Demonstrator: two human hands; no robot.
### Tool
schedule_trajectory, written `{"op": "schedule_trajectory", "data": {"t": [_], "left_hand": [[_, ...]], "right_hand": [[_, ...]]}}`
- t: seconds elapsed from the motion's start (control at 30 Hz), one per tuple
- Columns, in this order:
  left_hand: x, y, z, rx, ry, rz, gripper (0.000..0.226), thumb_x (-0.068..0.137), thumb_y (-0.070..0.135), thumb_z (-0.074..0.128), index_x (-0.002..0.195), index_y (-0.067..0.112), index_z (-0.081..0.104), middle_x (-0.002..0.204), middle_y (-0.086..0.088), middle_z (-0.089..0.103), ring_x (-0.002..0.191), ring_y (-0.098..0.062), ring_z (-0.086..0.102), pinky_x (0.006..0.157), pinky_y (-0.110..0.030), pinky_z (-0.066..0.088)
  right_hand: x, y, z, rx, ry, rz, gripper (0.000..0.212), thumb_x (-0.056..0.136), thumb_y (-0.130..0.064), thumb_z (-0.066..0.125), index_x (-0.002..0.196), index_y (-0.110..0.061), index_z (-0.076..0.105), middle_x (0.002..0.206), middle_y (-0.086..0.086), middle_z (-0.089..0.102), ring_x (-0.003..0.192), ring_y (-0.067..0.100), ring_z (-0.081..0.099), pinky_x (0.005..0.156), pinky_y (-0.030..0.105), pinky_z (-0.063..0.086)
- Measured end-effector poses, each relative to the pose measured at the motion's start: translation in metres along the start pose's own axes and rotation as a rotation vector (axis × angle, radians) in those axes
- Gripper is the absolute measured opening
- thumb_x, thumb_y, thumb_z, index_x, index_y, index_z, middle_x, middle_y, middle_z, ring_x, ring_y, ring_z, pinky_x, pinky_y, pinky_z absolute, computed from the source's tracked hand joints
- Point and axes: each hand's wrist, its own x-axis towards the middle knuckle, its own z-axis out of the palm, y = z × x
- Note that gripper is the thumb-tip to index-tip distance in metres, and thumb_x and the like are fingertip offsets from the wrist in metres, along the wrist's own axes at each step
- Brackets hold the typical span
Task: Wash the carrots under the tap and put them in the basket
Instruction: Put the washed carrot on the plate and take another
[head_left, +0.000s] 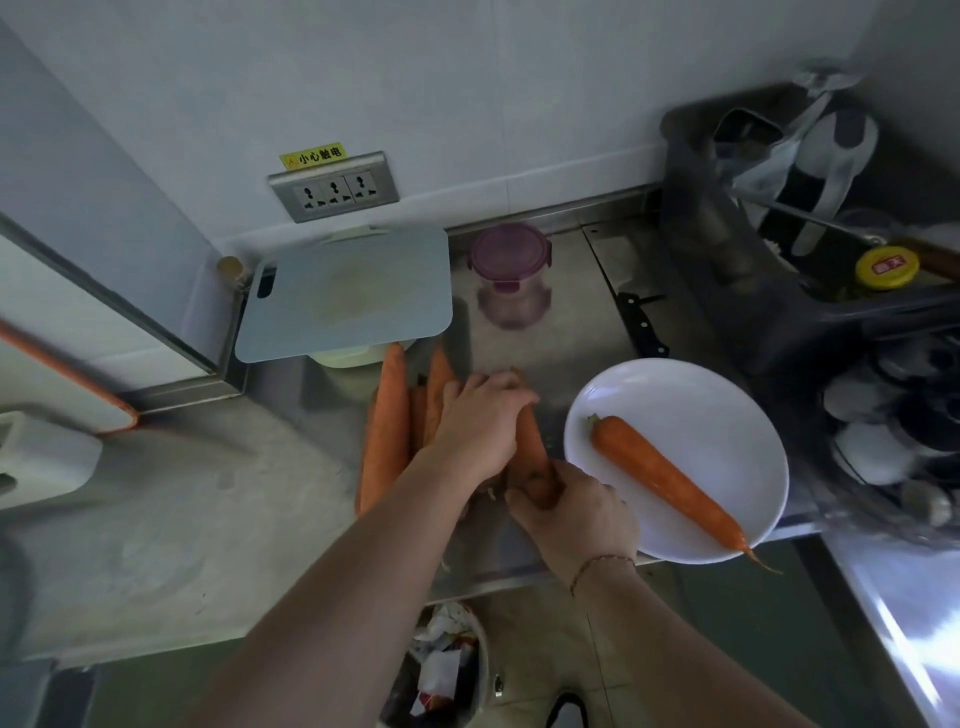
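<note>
Both your hands grip one stiff orange carrot (532, 452) — right hand (574, 512) curled at its thick end, left hand (480, 421) wrapped mid-shaft; firm, probably slippery when wet.

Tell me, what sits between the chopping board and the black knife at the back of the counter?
In the head view, a round tub with a purple lid stands on the steel counter between the chopping board and the knife.

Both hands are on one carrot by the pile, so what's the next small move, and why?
Probably lift the held carrot clear of the carrot pile. Both the left hand and right hand grip it, and no tap is visible here, so washing cannot start at this spot.
</note>
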Motion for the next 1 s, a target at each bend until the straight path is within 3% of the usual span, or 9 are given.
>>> {"op": "schedule_trajectory", "data": {"t": [0.13,0.23,0.3,0.43,0.5,0.6,0.7,0.8,1.0], "left_hand": [[-0.001,-0.007,-0.003,0.008,-0.068,0.108,0.073,0.086,-0.006,0.049,0.146,0.036,0.043,0.159,0.009,0.028,0.148,-0.019,0.016,0.117,-0.046,0.014],[-0.005,-0.006,-0.011,0.075,-0.047,0.255,0.083,0.08,-0.005,0.055,0.149,0.037,0.037,0.158,0.013,0.029,0.151,-0.015,0.007,0.12,-0.056,-0.003],[-0.008,0.006,-0.016,0.104,0.048,0.378,0.081,0.079,0.005,0.063,0.149,0.036,0.038,0.155,0.012,0.036,0.151,-0.018,0.011,0.118,-0.062,-0.008],[-0.019,0.049,-0.02,0.072,0.219,0.582,0.085,0.073,0.03,0.073,0.149,0.034,0.035,0.154,0.007,0.037,0.15,-0.024,0.016,0.117,-0.065,-0.007],[-0.024,0.08,-0.018,0.063,0.256,0.681,0.075,0.075,0.044,0.068,0.144,0.032,0.042,0.149,0.008,0.044,0.149,-0.022,0.022,0.116,-0.067,-0.003],[-0.03,0.138,-0.01,0.053,0.271,0.835,0.059,0.083,0.066,0.057,0.129,0.029,0.062,0.13,0.01,0.062,0.136,-0.017,0.045,0.117,-0.065,0.007],[-0.039,0.215,0.002,0.013,0.096,0.932,0.067,0.084,0.074,0.049,0.131,0.029,0.062,0.124,0.008,0.067,0.119,-0.015,0.059,0.117,-0.051,0.025],[-0.057,0.301,0.025,0.065,-0.128,0.982,0.061,0.085,0.073,0.047,0.131,0.035,0.057,0.122,0.008,0.067,0.109,-0.02,0.064,0.095,-0.041,0.048],[-0.102,0.441,0.075,-0.096,-0.39,0.959,0.051,0.088,0.066,0.056,0.13,0.037,0.053,0.123,0.008,0.065,0.108,-0.017,0.06,0.088,-0.036,0.049]], "right_hand": [[0.003,0.01,-0.015,0.472,-0.062,0.107,0.031,0.082,-0.047,0.07,0.07,-0.019,0.068,0.061,-0.006,0.062,0.064,0.013,0.056,0.055,0.021,0.041],[0.002,0.025,-0.039,0.627,-0.053,0.101,0.019,0.083,-0.037,0.074,0.076,-0.019,0.073,0.067,-0.005,0.067,0.069,0.012,0.06,0.059,0.015,0.044],[-0.003,0.042,-0.061,0.694,-0.058,0.109,0.017,0.082,-0.034,0.077,0.097,-0.029,0.07,0.074,-0.006,0.068,0.065,0.009,0.06,0.059,0.015,0.046],[-0.022,0.086,-0.111,0.775,-0.081,0.056,0.045,0.08,-0.024,0.08,0.115,-0.038,0.057,0.083,-0.007,0.073,0.053,-0.004,0.059,0.058,0.018,0.046],[-0.038,0.11,-0.133,0.761,-0.029,0.043,0.048,0.078,-0.018,0.081,0.116,-0.034,0.057,0.081,-0.007,0.075,0.057,-0.005,0.063,0.054,0.012,0.047],[-0.066,0.159,-0.16,0.738,0.041,0.039,0.047,0.072,-0.016,0.086,0.108,-0.034,0.062,0.087,0.0,0.076,0.072,0.008,0.071,0.059,0.018,0.052],[-0.106,0.213,-0.185,0.787,0.072,0.071,0.039,0.074,-0.017,0.084,0.103,-0.031,0.064,0.088,0.004,0.077,0.067,0.018,0.067,0.055,0.02,0.047],[-0.151,0.27,-0.205,0.883,0.174,0.148,0.032,0.076,-0.005,0.08,0.102,-0.018,0.067,0.076,0.005,0.075,0.052,0.009,0.057,0.049,0.015,0.043],[-0.227,0.382,-0.234,1.019,0.408,0.327,0.036,0.072,-0.021,0.085,0.103,-0.018,0.068,0.055,0.003,0.058,0.047,0.017,0.044,0.043,0.019,0.038]]}}
